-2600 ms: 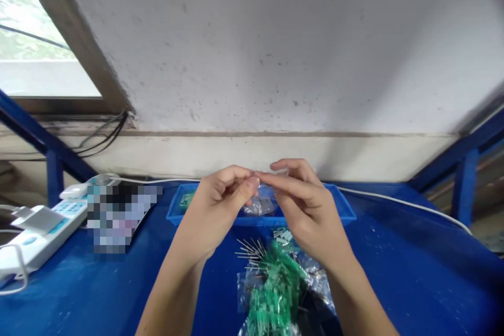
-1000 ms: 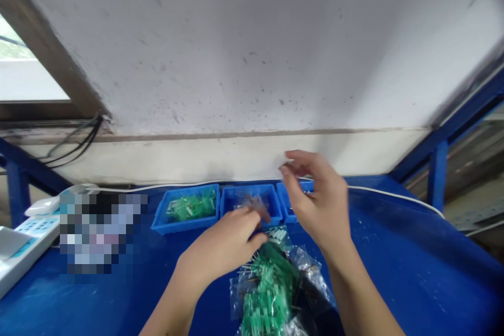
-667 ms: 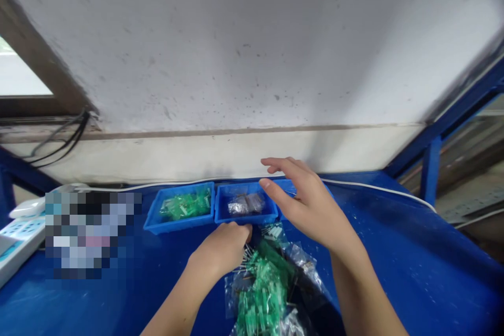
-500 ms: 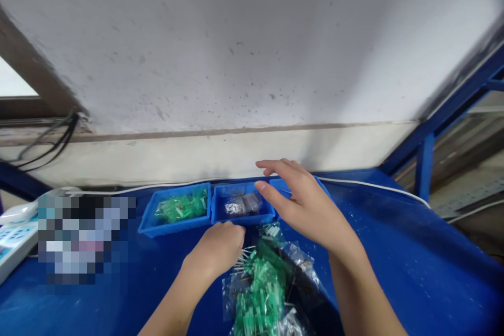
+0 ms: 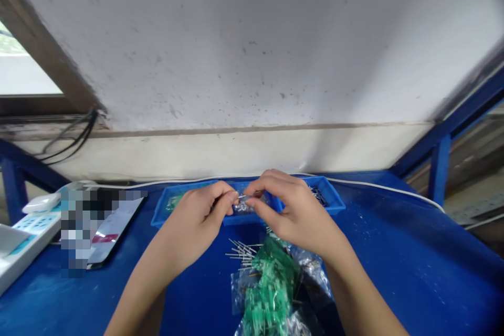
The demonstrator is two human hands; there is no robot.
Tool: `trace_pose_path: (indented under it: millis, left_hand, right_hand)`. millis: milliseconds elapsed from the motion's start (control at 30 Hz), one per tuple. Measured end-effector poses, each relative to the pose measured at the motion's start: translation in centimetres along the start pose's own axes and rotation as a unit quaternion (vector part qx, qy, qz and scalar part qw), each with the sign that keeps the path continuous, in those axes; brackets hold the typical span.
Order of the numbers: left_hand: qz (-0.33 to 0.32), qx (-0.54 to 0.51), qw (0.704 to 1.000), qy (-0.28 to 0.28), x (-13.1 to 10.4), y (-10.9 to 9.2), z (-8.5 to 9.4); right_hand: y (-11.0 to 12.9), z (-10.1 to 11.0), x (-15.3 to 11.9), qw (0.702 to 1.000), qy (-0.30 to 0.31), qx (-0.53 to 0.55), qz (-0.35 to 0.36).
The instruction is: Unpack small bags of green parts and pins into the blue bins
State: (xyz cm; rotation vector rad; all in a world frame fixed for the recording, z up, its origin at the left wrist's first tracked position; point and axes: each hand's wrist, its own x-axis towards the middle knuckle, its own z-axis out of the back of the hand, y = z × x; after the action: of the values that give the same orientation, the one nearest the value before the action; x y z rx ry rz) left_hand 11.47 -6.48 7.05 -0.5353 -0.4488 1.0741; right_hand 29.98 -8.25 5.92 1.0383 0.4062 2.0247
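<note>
My left hand (image 5: pixel 199 215) is closed in a pinch on a thin silvery metal pin (image 5: pixel 241 197). Facing it, my right hand (image 5: pixel 289 212) has its thumb and forefinger closed at the pin's other end. Both hands are raised in front of the middle blue bin (image 5: pixel 240 220), which has clear plastic packets (image 5: pixel 244 205) inside. Below them on the blue table lies a loose bunch of similar thin pins (image 5: pixel 243 253). Beside it is a heap of green plastic packets (image 5: pixel 268 289), with clear bags (image 5: pixel 315 273) to the right.
A left blue bin (image 5: pixel 158 215) contains green packets; a right one (image 5: pixel 337 207) has dark thin pieces in it. A white power strip (image 5: pixel 29 241) and a partly blurred flat package (image 5: pixel 114 231) lie left. Behind the bins runs a white cable (image 5: pixel 370 185) along the wall.
My left hand has risen from beside the pins to the front of the bins, now with a pin. My right hand has come down and closed toward it. The view has shifted slightly.
</note>
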Motion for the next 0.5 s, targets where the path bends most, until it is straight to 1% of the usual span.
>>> trace_pose_path:
  millis: [133, 200, 267, 333, 400, 433, 500]
  left_hand:
    - [-0.006, -0.017, 1.0, -0.002, -0.28, -0.1, -0.17]
    - [-0.014, -0.017, 1.0, -0.015, -0.46, -0.13, -0.18]
    - [-0.03, -0.023, 0.998, -0.055, -0.6, -0.22, -0.24]
    - [-0.058, -0.03, 0.991, -0.113, -0.66, -0.38, -0.4]
    - [-0.088, -0.027, 0.983, -0.158, -0.66, -0.51, -0.59]
    - [-0.099, -0.023, 0.981, -0.167, -0.64, -0.54, -0.68]
    - [-0.104, -0.022, 0.981, -0.162, -0.61, -0.48, -0.8]
  right_hand:
    - [-0.1, -0.07, -0.1, 1.0, 0.001, -0.02, -0.017]
    - [-0.16, -0.16, -0.13, 0.999, -0.003, -0.032, -0.026]
    - [-0.14, -0.23, -0.11, 0.999, -0.018, -0.037, -0.031]
    - [-0.02, -0.2, -0.06, 0.998, -0.036, -0.032, -0.032]
    - [0.16, -0.08, 0.0, 0.998, -0.045, -0.021, -0.03]
    - [0.25, -0.01, 0.03, 0.998, -0.046, -0.016, -0.029]
    - [0.41, 0.07, 0.05, 0.999, -0.045, -0.01, -0.027]
